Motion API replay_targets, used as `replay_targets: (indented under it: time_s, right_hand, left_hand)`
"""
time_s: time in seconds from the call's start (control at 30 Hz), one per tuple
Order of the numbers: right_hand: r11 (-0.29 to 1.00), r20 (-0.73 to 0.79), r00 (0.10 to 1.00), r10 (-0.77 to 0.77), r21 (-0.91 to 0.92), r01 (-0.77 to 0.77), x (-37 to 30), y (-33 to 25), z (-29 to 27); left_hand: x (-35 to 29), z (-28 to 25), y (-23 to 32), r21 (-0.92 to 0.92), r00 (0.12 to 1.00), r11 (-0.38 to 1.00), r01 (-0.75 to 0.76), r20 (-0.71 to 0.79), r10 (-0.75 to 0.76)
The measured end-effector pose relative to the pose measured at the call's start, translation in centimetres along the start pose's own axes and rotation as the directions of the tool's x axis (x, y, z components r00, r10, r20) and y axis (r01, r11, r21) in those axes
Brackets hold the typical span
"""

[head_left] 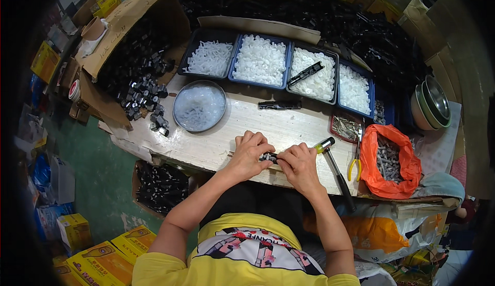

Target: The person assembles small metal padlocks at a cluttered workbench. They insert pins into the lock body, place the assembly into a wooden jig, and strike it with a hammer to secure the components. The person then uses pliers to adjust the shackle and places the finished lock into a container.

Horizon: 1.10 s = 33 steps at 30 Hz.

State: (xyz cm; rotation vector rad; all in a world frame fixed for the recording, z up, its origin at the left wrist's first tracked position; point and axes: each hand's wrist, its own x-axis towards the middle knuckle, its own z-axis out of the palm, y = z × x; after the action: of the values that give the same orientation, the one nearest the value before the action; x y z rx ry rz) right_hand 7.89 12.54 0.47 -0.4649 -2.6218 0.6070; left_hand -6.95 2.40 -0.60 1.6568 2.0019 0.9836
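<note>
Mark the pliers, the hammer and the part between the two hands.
Pliers point(357, 158), head view: where the handles meet.
Hammer point(338, 173), head view: middle of the handle.
Part point(268, 157), head view: its exposed middle.

A small black part point(268, 157) with paler bits lay sideways near the middle of the front edge of the worktop point(240, 123); its ends were hidden.

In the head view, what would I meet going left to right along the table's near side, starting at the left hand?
Left hand → right hand → hammer → pliers → orange bag.
</note>
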Motion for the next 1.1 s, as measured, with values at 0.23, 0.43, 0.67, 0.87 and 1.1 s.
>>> replay_targets:
  time_s: [0.23, 0.43, 0.67, 0.87, 1.1]
  right_hand:
    - [0.993, -0.037, 0.995, -0.097, -0.07, 0.095, 0.1, -0.3, 0.8]
    - [0.993, -0.1, 0.989, -0.109, -0.046, 0.105, -0.1, 0.0, 1.4]
    - [0.992, -0.041, 0.998, -0.042, 0.113, 0.047, -0.3, 0.7, 0.9]
    - [0.993, 0.032, 0.999, -0.021, 0.119, 0.018, -0.2, 0.8, 0.2]
    - [0.994, 0.052, 0.998, -0.04, 0.103, 0.034, 0.0, 0.6, -0.5]
  left_hand:
    - [0.0, 0.0, 0.0, 0.002, 1.0, 1.0, 0.018, 0.017, -0.018]
    - [-0.1, 0.1, 0.2, 0.002, 1.0, 1.0, 0.012, 0.005, -0.012]
    - [0.0, 0.3, 0.1, 0.032, 1.0, 0.999, -0.016, -0.012, 0.017]
    - [0.2, 0.1, 0.2, 0.07, 1.0, 0.997, -0.022, 0.011, 0.021]
    - [1.0, -1.2, 0.2, 0.158, 0.977, 0.974, -0.164, 0.16, 0.139]
